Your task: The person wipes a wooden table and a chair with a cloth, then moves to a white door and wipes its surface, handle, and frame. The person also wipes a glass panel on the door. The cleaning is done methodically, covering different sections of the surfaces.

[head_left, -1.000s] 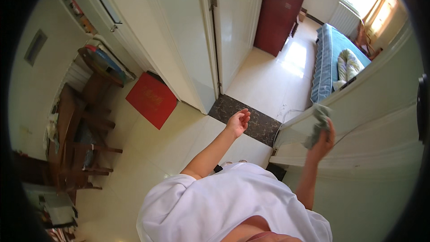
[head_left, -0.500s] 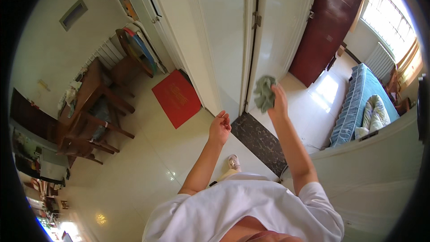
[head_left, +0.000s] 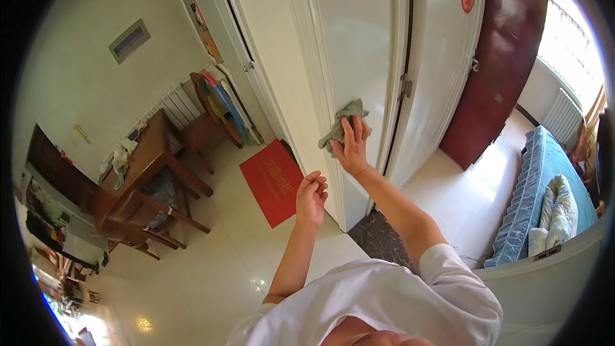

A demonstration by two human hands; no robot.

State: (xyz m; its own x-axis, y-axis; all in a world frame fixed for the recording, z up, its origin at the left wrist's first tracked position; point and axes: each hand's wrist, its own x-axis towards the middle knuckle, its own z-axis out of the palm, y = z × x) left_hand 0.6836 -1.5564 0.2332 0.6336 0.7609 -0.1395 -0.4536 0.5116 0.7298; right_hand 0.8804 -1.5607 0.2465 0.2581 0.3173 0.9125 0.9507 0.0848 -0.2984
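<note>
My right hand (head_left: 352, 145) presses a grey-green cloth (head_left: 339, 125) flat against a glossy white door panel (head_left: 349, 45), fingers spread over the cloth. My left hand (head_left: 311, 197) hangs in the air just below and to the left of it, fingers loosely curled, holding nothing and touching nothing. Both forearms rise from my white shirt (head_left: 384, 301) at the bottom of the view.
A second white door leaf (head_left: 442, 64) and a dark red door (head_left: 493, 70) stand to the right. A red mat (head_left: 272, 181) and a dark mat (head_left: 384, 241) lie on the pale tiled floor. Wooden table and chairs (head_left: 138, 186) at left, blue sofa (head_left: 532, 202) at right.
The view has swung left toward the white door. My right hand has carried the cloth from beside a pale ledge on to the door panel; my left hand stays raised beside it.
</note>
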